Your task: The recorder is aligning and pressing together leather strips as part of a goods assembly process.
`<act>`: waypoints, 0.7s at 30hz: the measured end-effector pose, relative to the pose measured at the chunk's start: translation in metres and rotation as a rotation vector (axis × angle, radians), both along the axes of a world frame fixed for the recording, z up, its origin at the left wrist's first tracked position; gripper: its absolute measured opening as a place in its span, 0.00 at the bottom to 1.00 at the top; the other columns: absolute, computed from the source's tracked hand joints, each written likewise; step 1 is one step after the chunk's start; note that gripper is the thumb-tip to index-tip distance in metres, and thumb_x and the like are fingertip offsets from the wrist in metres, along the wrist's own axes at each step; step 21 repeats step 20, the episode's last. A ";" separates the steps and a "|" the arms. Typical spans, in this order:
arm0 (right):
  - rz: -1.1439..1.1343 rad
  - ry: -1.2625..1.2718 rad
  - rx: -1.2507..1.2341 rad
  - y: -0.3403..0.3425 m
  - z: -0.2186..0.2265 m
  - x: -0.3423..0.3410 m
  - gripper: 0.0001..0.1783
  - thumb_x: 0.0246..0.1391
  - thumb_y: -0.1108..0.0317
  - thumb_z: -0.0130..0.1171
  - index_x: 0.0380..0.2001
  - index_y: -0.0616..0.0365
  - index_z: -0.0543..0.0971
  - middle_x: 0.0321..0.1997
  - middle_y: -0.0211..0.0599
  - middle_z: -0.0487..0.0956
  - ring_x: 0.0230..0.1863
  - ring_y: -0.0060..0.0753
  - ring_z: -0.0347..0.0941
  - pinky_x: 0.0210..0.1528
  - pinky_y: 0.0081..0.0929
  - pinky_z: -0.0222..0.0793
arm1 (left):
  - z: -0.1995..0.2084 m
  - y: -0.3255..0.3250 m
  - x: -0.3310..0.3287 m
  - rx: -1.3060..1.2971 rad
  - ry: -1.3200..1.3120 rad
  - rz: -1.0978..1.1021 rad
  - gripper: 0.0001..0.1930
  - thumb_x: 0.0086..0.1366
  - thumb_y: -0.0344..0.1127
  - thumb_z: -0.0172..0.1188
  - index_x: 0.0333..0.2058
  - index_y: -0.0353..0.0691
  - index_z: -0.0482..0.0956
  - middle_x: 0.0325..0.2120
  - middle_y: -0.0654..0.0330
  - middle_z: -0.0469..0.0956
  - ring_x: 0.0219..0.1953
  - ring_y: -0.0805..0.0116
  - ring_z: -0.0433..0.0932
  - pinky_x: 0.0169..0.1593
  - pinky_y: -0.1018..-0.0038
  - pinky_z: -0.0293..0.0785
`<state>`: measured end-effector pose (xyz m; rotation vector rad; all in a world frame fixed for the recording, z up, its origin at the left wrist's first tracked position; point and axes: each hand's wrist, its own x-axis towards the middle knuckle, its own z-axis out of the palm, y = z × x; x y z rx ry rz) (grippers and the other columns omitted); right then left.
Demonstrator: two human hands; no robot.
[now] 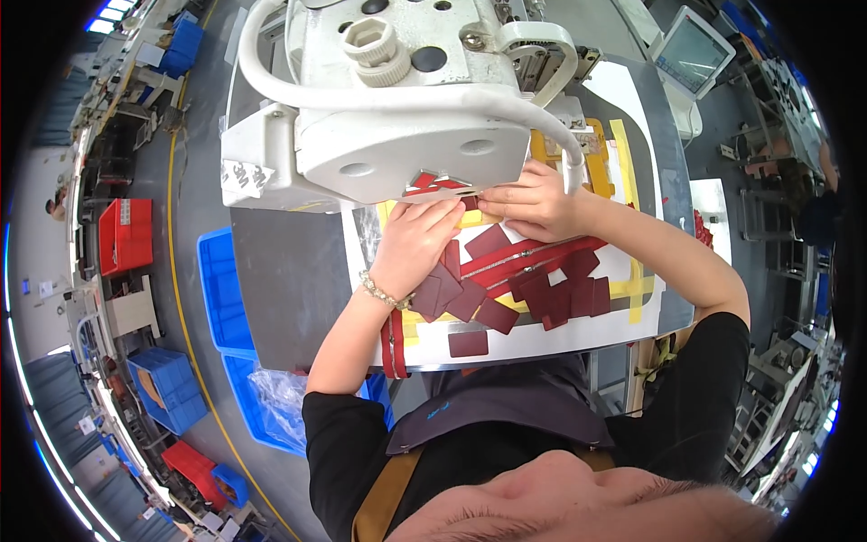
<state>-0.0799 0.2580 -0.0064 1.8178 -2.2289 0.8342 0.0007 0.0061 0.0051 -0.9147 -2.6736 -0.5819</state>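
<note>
Both my hands are close together beneath the white head of an industrial sewing machine (406, 144). My right hand (542, 206) has its fingertips pinched at the edge of a small dark red patch (470, 203). From the other side, the closed fingers of my left hand (419, 237) press on the same patch; the machine head partly hides the fingertips. Nearer to me, red zipper strips (506, 264) with metal teeth run across the work surface. Loose dark red patches (551, 298) lie over and around them, several overlapping. Another red zipper (392, 345) hangs over the front edge.
A yellow frame (596, 158) lies right of the machine head, with yellow tape (636, 298) along the white sheet (533, 339). Blue bins (221, 298) stand at the left, one holding clear plastic. A screen (694, 52) is at the far right.
</note>
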 end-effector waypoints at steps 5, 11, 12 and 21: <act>-0.031 -0.058 0.051 -0.001 0.006 0.002 0.24 0.41 0.72 0.60 0.47 0.50 0.79 0.51 0.29 0.78 0.52 0.30 0.71 0.52 0.35 0.57 | 0.001 0.000 -0.001 0.000 -0.010 0.003 0.17 0.54 0.34 0.64 0.44 0.40 0.80 0.45 0.64 0.79 0.46 0.67 0.76 0.48 0.68 0.67; -0.042 -0.098 0.019 -0.003 0.003 0.002 0.24 0.37 0.75 0.58 0.44 0.50 0.80 0.51 0.27 0.78 0.52 0.31 0.71 0.51 0.37 0.54 | 0.002 0.002 -0.001 -0.027 0.003 0.000 0.16 0.55 0.35 0.62 0.43 0.40 0.79 0.43 0.64 0.79 0.47 0.68 0.75 0.50 0.69 0.68; -0.039 -0.082 0.014 -0.003 0.002 0.001 0.24 0.37 0.74 0.58 0.44 0.50 0.80 0.51 0.27 0.78 0.52 0.31 0.70 0.51 0.37 0.54 | 0.002 0.002 -0.001 -0.029 0.002 -0.001 0.16 0.55 0.35 0.62 0.43 0.40 0.79 0.43 0.64 0.79 0.47 0.68 0.75 0.50 0.69 0.68; -0.135 -0.076 0.078 -0.001 -0.001 0.014 0.23 0.39 0.67 0.65 0.45 0.50 0.80 0.50 0.26 0.78 0.51 0.28 0.70 0.55 0.39 0.56 | -0.001 -0.001 -0.001 -0.047 0.006 -0.028 0.17 0.54 0.32 0.63 0.44 0.39 0.80 0.45 0.60 0.79 0.46 0.64 0.75 0.53 0.66 0.67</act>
